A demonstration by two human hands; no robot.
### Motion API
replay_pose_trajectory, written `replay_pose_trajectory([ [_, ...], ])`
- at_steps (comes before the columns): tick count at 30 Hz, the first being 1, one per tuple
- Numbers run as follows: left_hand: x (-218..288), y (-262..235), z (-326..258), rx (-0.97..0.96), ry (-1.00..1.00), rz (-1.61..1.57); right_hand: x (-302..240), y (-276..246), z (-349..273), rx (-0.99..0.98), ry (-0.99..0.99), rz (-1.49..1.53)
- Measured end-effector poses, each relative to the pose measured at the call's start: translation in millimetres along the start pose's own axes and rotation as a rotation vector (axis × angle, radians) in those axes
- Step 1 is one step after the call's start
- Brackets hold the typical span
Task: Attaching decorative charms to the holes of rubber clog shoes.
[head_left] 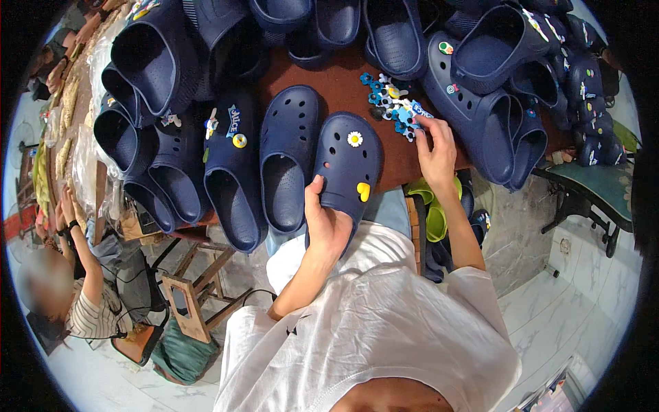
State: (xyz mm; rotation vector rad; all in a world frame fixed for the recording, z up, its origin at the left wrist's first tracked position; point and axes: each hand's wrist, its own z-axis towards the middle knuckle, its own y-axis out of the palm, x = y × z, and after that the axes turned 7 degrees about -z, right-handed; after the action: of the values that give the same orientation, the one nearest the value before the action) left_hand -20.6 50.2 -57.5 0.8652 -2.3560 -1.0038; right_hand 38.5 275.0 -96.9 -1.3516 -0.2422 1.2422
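Note:
My left hand grips a navy clog near the table's front edge. The thumb lies along its left side, and the other fingers are mostly hidden in or under the shoe; skin shows through one vent hole. On this clog's upper sit a white daisy charm and a yellow heart charm. My right hand reaches to a small pile of shoe charms, blue, white and black. Its thumb and forefinger pinch at a charm on the pile's near right edge. Just left of the held clog lies a plain navy clog.
Many navy clogs surround the brown tabletop, some with charms, including a decorated clog on the left. Green clogs sit below the table. A wooden stool and another person are at left; a dark chair stands right.

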Motion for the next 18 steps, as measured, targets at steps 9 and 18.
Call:
replay_pose_trajectory([
  [9,3,-9,-9,-0.045,-0.069,-0.164,4,8,10,-0.041,-0.048,-0.022],
  [18,-1,-2,-9,0.074,-0.049,-0.129,3,5,7,-0.029,-0.123,-0.008],
])
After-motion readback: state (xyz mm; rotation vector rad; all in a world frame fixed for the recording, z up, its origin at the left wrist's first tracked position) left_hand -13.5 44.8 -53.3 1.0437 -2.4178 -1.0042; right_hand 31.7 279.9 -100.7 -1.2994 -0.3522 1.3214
